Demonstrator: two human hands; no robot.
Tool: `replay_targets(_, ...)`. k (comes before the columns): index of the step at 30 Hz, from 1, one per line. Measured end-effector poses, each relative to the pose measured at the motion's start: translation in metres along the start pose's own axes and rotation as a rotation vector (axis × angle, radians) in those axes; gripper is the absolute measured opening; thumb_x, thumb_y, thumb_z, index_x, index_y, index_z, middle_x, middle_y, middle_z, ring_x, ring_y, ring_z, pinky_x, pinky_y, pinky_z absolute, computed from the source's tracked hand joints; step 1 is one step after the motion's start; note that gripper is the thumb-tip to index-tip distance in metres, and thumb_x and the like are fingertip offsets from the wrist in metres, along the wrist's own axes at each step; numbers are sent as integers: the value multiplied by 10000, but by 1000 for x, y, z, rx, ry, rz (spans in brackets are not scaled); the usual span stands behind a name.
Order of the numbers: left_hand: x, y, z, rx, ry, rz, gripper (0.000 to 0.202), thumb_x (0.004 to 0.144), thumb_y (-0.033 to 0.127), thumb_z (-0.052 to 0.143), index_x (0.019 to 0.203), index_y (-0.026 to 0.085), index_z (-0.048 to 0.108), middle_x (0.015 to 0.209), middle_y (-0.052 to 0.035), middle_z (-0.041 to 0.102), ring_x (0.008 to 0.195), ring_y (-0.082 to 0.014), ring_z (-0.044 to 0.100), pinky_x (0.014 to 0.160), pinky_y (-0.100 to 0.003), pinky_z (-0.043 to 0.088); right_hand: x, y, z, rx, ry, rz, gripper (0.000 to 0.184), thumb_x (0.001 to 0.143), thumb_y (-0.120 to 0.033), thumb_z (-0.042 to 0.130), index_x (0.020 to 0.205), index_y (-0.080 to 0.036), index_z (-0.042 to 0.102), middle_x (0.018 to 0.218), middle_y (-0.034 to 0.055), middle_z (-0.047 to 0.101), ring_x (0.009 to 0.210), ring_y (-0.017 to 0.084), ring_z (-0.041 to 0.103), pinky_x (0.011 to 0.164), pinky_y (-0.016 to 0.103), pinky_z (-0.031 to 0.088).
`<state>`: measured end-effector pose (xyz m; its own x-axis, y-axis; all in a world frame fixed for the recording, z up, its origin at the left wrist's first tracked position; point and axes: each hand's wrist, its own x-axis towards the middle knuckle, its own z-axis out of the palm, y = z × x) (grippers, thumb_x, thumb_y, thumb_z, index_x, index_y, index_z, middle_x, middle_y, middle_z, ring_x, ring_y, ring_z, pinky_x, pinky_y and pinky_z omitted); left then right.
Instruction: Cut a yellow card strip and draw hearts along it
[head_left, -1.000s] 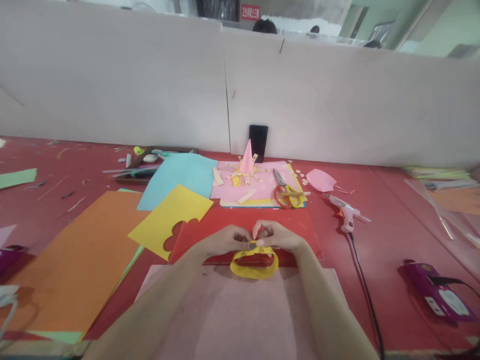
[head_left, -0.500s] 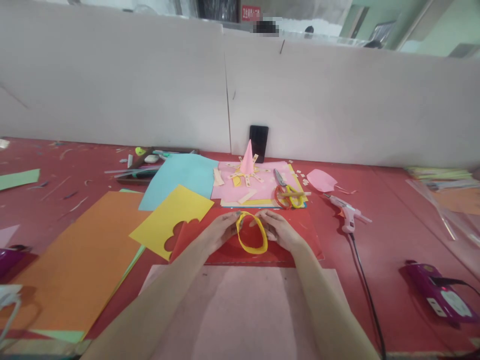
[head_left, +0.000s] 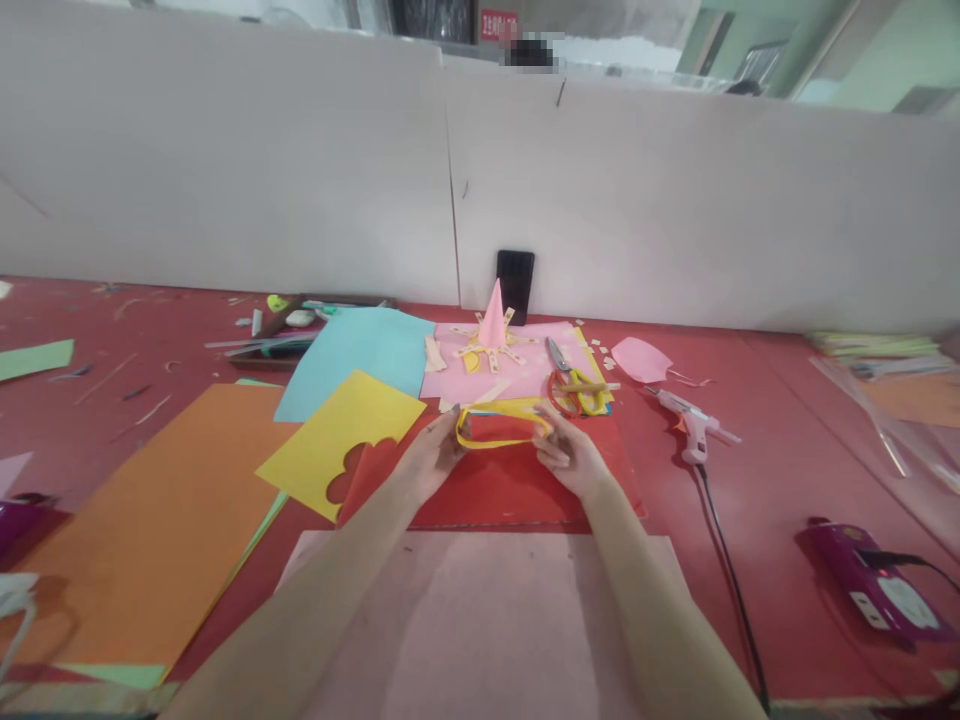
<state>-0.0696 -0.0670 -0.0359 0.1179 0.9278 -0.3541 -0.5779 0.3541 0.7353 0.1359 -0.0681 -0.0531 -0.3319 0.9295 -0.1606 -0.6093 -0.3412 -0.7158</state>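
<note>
Between my hands is a yellow paper ring (head_left: 498,444), stretched wide and flattened sideways above a red sheet (head_left: 480,495). My left hand (head_left: 433,450) pinches its left end. At its right end, my right hand (head_left: 568,453) has its fingers closed on the band. Just beyond the ring stands a pink paper cone (head_left: 493,320) with patterned strips fanned around its base, on a pink sheet (head_left: 442,385). Scissors (head_left: 576,382) with red and yellow handles lie to the right of it.
A glue gun (head_left: 697,430) with a trailing cord lies at right, near a purple power strip (head_left: 874,580). Yellow (head_left: 341,420), blue (head_left: 360,350) and orange sheets (head_left: 165,510) lie at left. A phone (head_left: 515,285) leans against the white partition (head_left: 637,200).
The yellow ring has gone from a rounded, upright loop to a wide, flat one and moved slightly away from me. My hands have spread apart a little.
</note>
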Motion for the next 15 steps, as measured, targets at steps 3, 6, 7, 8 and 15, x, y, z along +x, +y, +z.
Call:
replay_targets(3,-3,-4,1,54,-44,-7,95,688,225,674,642,155,630,593,9,612,542,-79,562,533,-168,442,2,-3,-6,133,90,-92,201,723,-263,584,919,-232,618,591,-61,532,346,33,202,299,140,234)
replay_targets(6,-3,-6,0,96,-78,-8,81,667,206,688,629,154,639,622,-7,634,582,-99,581,581,-186,456,2,-4,-4,195,98,-93,235,735,-230,563,964,-240,613,773,-29,622,356,20,243,316,131,289)
replay_targets(7,-3,-6,-1,105,-83,-7,82,668,211,687,631,153,643,635,-12,640,590,-102,583,588,-189,458,2,-5,-3,207,92,-94,245,736,-221,561,976,-246,609,874,-16,638,369,15,266,329,126,308)
replay_targets(8,-3,-6,-1,110,-86,-5,85,671,217,684,634,151,645,646,-18,645,594,-104,583,591,-192,459,2,-5,-1,216,88,-100,252,736,-211,562,981,-251,606,971,-6,635,387,11,293,344,122,325)
replay_targets(15,-1,0,-1,79,-48,8,160,708,306,652,670,151,659,552,6,601,527,-82,556,548,-178,446,7,0,-4,222,154,-138,55,731,-194,595,776,-206,622,792,-23,633,459,31,403,376,121,346)
